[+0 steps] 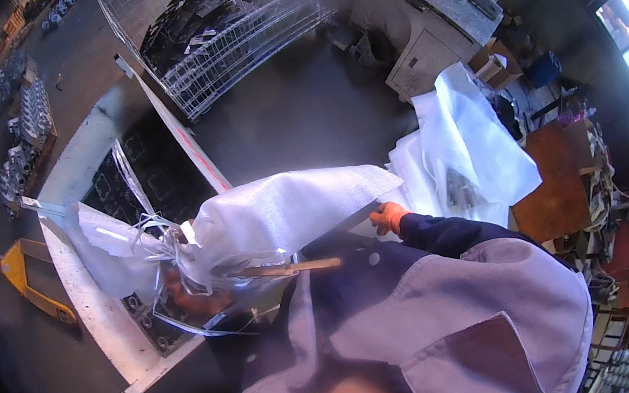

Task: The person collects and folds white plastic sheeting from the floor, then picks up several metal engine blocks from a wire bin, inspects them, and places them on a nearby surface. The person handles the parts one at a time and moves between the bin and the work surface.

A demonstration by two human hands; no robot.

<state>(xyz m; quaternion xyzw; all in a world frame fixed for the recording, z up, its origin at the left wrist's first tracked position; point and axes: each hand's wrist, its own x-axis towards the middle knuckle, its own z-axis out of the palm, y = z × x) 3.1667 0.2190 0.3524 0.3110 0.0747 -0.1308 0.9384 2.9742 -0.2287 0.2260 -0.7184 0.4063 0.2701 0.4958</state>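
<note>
Spanning the gap between the person's two hands, a translucent white sheet [283, 205] drapes over the near part of a white-walled container [100, 327] in the head view. The right hand [390, 219], which looks gloved in orange, has its fingers curled narrow just beside the sheet's right end; whether they pinch its edge, one cannot tell. To the right of those fingers lie more white sheets [476, 145], loosely heaped. The left hand [196, 297] is mostly hidden and blurred under a tangle of clear strips [200, 270], so its grip is impossible to tell. Beyond the left fingers, dark parts [139, 177] sit inside the container; farther ahead of both hands stands a wire cage [233, 73]. The step in hand looks like handling the sheet and strips over the container, and the next move seems to call for freeing the sheet from the tangle without snagging or tearing it
</note>
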